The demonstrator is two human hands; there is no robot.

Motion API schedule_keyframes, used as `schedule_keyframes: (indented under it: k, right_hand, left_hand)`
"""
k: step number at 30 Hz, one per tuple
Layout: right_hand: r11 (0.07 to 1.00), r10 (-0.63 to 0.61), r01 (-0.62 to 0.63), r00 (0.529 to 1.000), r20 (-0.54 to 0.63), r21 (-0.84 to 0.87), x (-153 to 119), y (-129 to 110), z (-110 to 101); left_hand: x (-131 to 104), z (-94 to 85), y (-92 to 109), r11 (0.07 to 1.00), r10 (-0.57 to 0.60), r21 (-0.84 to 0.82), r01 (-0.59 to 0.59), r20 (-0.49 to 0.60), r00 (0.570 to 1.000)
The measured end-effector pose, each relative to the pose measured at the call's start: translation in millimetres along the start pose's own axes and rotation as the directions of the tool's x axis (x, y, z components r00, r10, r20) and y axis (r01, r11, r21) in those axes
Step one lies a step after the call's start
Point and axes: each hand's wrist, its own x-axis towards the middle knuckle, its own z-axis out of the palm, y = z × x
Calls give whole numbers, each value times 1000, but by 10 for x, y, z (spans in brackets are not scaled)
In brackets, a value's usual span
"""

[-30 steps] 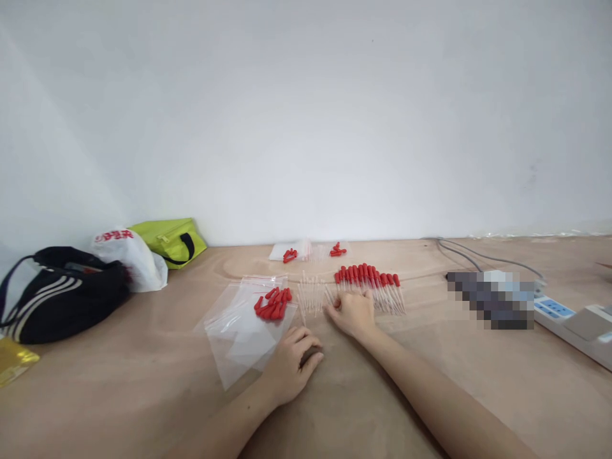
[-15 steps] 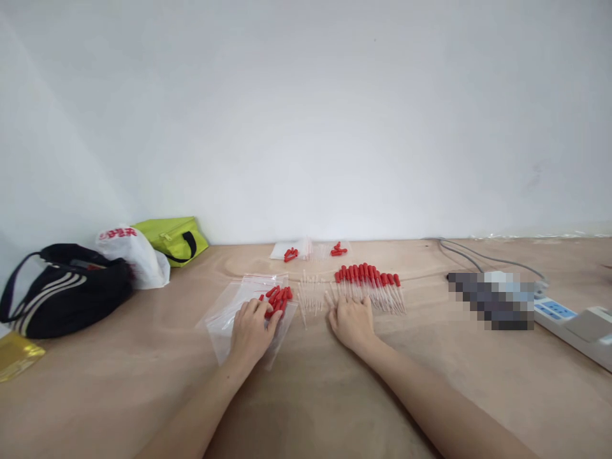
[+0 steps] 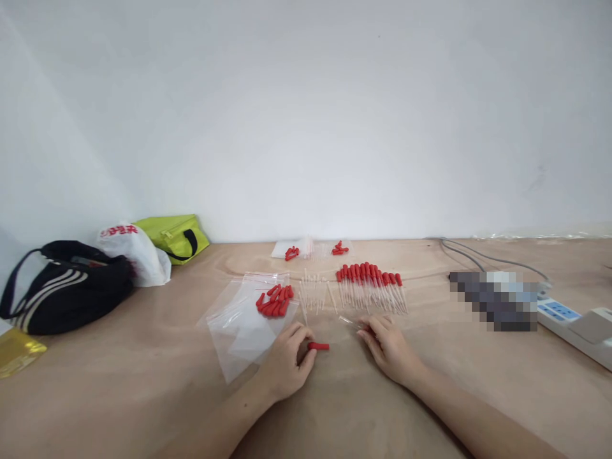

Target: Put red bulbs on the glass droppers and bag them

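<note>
Pinched between the thumb and fingers of my left hand (image 3: 289, 360) is a red rubber dropper bulb (image 3: 319, 346), pointing right. My right hand (image 3: 386, 344) grips a clear dropper tube (image 3: 350, 322), its free end toward the upper left. The two pieces are apart. More loose red bulbs (image 3: 275, 309) lie piled on clear zip bags (image 3: 234, 338) beyond my left hand. Bare tubes (image 3: 313, 296) are spread in the middle of the table. To their right, a row of droppers (image 3: 370, 284) has red bulbs on the far ends.
Small bags with red bulbs (image 3: 340, 248) lie near the wall. At left stand a black bag (image 3: 71, 299), a white plastic bag (image 3: 136, 258) and a lime-green bag (image 3: 167, 236). A power strip (image 3: 568, 319), a grey cable (image 3: 492, 257) and a blurred-out object are at right.
My left hand has moved from the bulb pile toward me and right, carrying one red bulb. My right hand has taken a tube and moved right, toward me.
</note>
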Motion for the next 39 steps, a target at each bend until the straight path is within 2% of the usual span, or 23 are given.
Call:
schedule_keyframes:
  k: [6,11,14,23,27,33,39]
  right_hand:
    - [994,-106,106,990,97,1,71,-139,-35]
    - [993,-114,107,985,132,54,79,-198,-83]
    - [992,-121,116,985,126,51,79,-202,-93]
    - [986,-144,128,976,164,102,86,-201,-86]
    - [978,-160,135,975,156,157,79,-192,-47]
    - [972,-164,129,971,175,194,99,-168,-37]
    - [970,-218,193,960,179,145,170,-132,-76]
  left_hand:
    - [70,39,-14,994,108,9,-108,48,993]
    - [88,72,-23,993,57,-98,-59,-16,998]
    - [73,68,-24,988,7,-157,-10,-20,1000]
    - [61,66,0,993,-2,-122,0,-14,1000]
    - [71,65,-9,988,-17,-155,15,-16,1000]
    - [85,27,12,968,32,-248,-21,39,999]
    - [64,7,38,978,89,-200,-67,102,991]
